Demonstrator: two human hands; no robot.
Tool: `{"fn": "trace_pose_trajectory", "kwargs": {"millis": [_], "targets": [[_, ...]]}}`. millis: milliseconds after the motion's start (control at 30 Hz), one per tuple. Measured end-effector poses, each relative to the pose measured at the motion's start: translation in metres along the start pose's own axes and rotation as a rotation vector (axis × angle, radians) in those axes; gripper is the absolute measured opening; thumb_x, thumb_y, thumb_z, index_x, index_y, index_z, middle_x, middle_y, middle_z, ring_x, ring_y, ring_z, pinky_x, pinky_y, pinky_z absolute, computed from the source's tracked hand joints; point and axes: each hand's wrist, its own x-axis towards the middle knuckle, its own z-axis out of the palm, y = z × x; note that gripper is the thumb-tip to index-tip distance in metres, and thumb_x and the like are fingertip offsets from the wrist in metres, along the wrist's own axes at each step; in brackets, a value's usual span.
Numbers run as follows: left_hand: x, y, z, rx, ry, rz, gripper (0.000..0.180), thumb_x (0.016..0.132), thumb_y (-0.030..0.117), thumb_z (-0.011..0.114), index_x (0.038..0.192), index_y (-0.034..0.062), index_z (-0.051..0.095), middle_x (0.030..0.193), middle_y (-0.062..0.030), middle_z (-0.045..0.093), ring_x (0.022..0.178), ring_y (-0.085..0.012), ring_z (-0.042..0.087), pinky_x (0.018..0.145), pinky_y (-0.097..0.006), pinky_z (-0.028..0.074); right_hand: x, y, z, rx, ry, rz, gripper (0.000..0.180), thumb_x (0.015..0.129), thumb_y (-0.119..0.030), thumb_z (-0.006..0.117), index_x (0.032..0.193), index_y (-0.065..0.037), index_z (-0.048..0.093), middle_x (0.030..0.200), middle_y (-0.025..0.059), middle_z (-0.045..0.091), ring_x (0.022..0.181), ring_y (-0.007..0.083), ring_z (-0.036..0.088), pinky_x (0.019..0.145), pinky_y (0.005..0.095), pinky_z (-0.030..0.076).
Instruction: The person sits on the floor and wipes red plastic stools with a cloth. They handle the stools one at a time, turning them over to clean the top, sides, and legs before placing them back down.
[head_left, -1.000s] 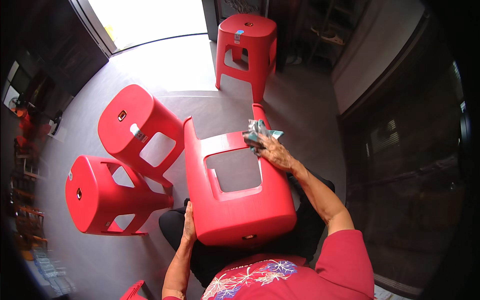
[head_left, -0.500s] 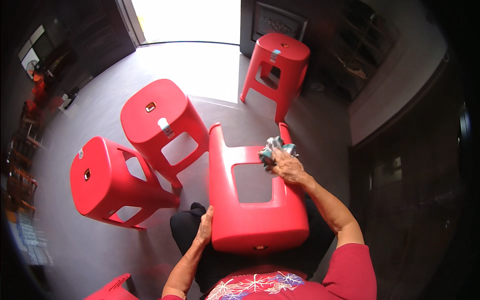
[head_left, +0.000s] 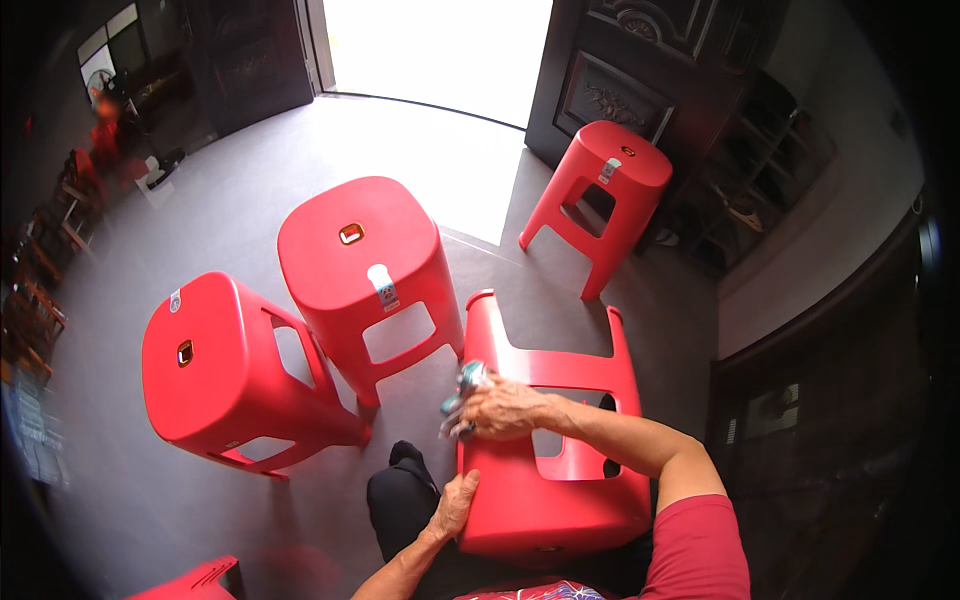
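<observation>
A red plastic stool (head_left: 560, 490) lies tipped on its side across my lap, legs pointing away from me. My left hand (head_left: 455, 505) grips its near left corner by the seat. My right hand (head_left: 500, 408) presses a crumpled grey-green cloth (head_left: 465, 385) against the stool's left side panel, beside the cut-out opening.
Three more red stools stand on the grey floor: one (head_left: 365, 275) just ahead, one (head_left: 225, 375) to its left, one (head_left: 605, 190) farther off by a dark carved door (head_left: 620, 80). A bright doorway (head_left: 435, 50) lies ahead. A red stool's corner (head_left: 195, 580) shows at the lower left.
My right hand with the cloth has slid from the stool's far right side across to its left side. The view has shifted toward the doorway.
</observation>
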Motion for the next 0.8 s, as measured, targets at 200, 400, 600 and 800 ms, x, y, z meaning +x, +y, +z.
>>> {"fn": "trace_pose_trajectory", "kwargs": {"millis": [200, 400, 600, 800], "targets": [[-0.001, 0.02, 0.007, 0.09, -0.041, -0.019, 0.062, 0.092, 0.059, 0.046, 0.082, -0.0019, 0.049, 0.072, -0.0135, 0.051, 0.073, -0.0177, 0.049, 0.071, -0.036, 0.044, 0.063, 0.092, -0.002, -0.077, 0.143, 0.388, 0.029, 0.081, -0.044, 0.054, 0.104, -0.034, 0.069, 0.132, -0.0029, 0.053, 0.127, 0.0276, 0.041, 0.092, 0.0638, 0.032], [-0.005, 0.055, 0.002, 0.077, -0.148, -0.13, 0.063, 0.093, 0.055, 0.046, 0.112, -0.004, 0.053, 0.1, -0.0156, 0.063, 0.098, -0.0222, 0.06, 0.087, -0.034, 0.045, 0.119, 0.145, 0.002, -0.218, 0.07, 0.73, 0.034, 0.079, -0.044, 0.057, 0.109, -0.032, 0.068, 0.134, 0.0017, 0.048, 0.131, 0.0296, 0.031, 0.086, 0.0659, 0.033], [-0.005, 0.053, 0.0, 0.13, -0.136, -0.168, 0.064, 0.092, 0.056, 0.047, 0.113, -0.0046, 0.052, 0.101, -0.0208, 0.064, 0.1, -0.0284, 0.062, 0.089, -0.037, 0.046, 0.136, 0.148, -0.001, -0.274, 0.011, 0.716, 0.032, 0.078, -0.034, 0.059, 0.105, -0.021, 0.07, 0.123, 0.0016, 0.056, 0.127, 0.0279, 0.038, 0.084, 0.0729, 0.03], [-0.001, 0.053, 0.005, 0.139, -0.113, -0.099, 0.066, 0.091, 0.059, 0.047, 0.103, -0.0055, 0.054, 0.094, -0.0222, 0.063, 0.092, -0.0285, 0.063, 0.083, -0.038, 0.047, 0.119, 0.131, 0.009, -0.38, -0.078, 0.628, 0.03, 0.079, -0.036, 0.056, 0.1, -0.021, 0.072, 0.119, 0.0036, 0.062, 0.128, 0.0326, 0.038, 0.085, 0.0821, 0.022]]}}
